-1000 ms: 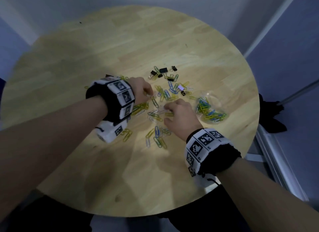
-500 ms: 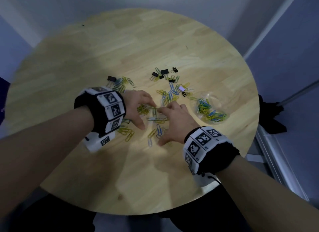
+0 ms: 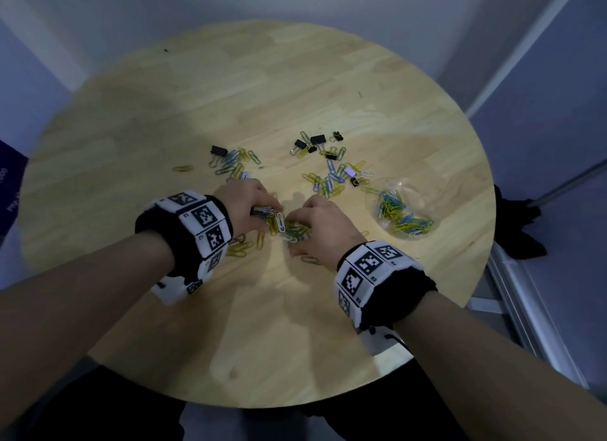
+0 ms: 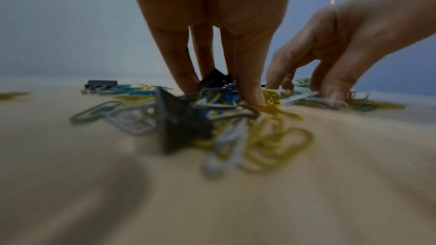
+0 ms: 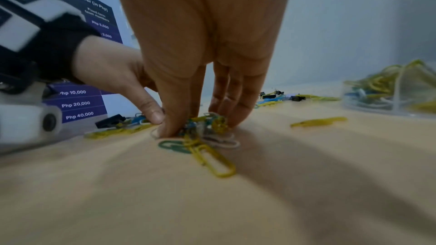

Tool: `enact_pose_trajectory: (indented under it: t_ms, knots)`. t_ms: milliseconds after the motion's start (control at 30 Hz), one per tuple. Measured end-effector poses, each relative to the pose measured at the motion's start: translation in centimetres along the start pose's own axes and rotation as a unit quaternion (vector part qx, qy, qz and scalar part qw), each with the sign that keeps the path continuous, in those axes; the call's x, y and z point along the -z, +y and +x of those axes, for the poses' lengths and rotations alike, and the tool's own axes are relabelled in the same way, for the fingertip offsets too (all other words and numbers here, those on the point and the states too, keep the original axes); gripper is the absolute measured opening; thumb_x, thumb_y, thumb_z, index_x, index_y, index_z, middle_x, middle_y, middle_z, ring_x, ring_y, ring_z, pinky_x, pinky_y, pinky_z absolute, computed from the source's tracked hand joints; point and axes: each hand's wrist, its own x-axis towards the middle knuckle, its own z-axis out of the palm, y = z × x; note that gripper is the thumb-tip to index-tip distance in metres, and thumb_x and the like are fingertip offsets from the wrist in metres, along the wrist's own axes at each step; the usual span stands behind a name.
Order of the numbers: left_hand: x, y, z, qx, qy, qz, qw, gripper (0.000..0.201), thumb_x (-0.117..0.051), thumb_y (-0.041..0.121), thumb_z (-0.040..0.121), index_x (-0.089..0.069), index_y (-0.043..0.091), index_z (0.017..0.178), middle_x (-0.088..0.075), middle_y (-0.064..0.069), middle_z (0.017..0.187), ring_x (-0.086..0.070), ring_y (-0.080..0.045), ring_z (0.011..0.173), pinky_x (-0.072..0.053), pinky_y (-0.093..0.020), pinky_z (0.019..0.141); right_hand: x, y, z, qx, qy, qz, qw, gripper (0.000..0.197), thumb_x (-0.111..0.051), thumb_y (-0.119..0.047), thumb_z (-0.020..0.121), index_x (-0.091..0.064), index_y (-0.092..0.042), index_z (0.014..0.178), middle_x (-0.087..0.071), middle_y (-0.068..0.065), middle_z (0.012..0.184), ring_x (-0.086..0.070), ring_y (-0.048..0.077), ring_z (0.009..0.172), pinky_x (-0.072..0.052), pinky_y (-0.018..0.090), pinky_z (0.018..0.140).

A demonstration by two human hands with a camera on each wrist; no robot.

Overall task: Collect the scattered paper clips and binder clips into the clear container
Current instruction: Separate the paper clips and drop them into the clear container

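Coloured paper clips and black binder clips (image 3: 317, 140) lie scattered over the round wooden table (image 3: 295, 325). My left hand (image 3: 262, 214) and right hand (image 3: 295, 230) meet over a heap of clips (image 3: 282, 227) near the table's middle. In the left wrist view, the left hand (image 4: 219, 92) pinches a bunch of paper clips with a black binder clip (image 4: 216, 79) in it. Thumb and fingers of the right hand (image 5: 202, 124) pinch a tangle of paper clips (image 5: 207, 137). The clear container (image 3: 371, 201), right of my hands, holds several clips.
More paper clips and a binder clip (image 3: 218, 150) lie beyond my left hand, another group (image 3: 328, 181) beyond my right. A few loose clips (image 3: 239, 248) sit under my left wrist. A purple printed sign (image 5: 80, 103) stands left of the table.
Both hands have drawn together, raking the spread clips into one heap. Their fingers lay flatter half a second ago and now curl round the clips.
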Motion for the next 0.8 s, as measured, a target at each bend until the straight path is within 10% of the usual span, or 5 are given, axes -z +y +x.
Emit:
enact_pose_trajectory:
  t_ms: [467, 600, 800]
  knots:
    - [2.0, 0.8, 1.5, 0.073, 0.049, -0.031, 0.996, 0.029, -0.062, 0.032, 0.088, -0.069, 0.016, 0.111, -0.069, -0.002, 0.104, -0.060, -0.016, 0.097, -0.042, -0.023, 0.080, 0.9, 1.2, 1.0, -0.052, 0.106, 0.174, 0.978, 0.023, -0.063, -0.001, 0.080, -0.074, -0.010, 0.099, -0.073, 0.009, 0.098, -0.064, 0.016, 0.090, -0.045, 0.015, 0.079]
    - [2.5, 0.2, 1.7, 0.159, 0.039, -0.216, 0.963, 0.015, -0.070, 0.035, 0.080, -0.069, 0.023, 0.090, -0.059, 0.010, 0.074, -0.054, -0.014, 0.080, -0.040, -0.026, 0.077, 1.7, 1.9, 0.9, -0.106, 0.156, 0.333, 0.924, 0.016, -0.074, -0.005, 0.074, -0.074, -0.011, 0.089, -0.069, 0.002, 0.076, -0.063, 0.014, 0.070, -0.055, 0.028, 0.083]
    - [3.0, -0.4, 1.4, 0.169, 0.051, -0.267, 0.947, 0.021, -0.071, 0.033, 0.080, -0.075, 0.016, 0.090, -0.066, -0.001, 0.081, -0.055, -0.014, 0.076, -0.041, -0.025, 0.072, 3.2, 3.2, 0.7, -0.115, 0.174, 0.375, 0.903, 0.023, -0.077, -0.002, 0.071, -0.073, -0.003, 0.094, -0.062, -0.003, 0.067, -0.061, 0.013, 0.063, -0.055, 0.029, 0.080]
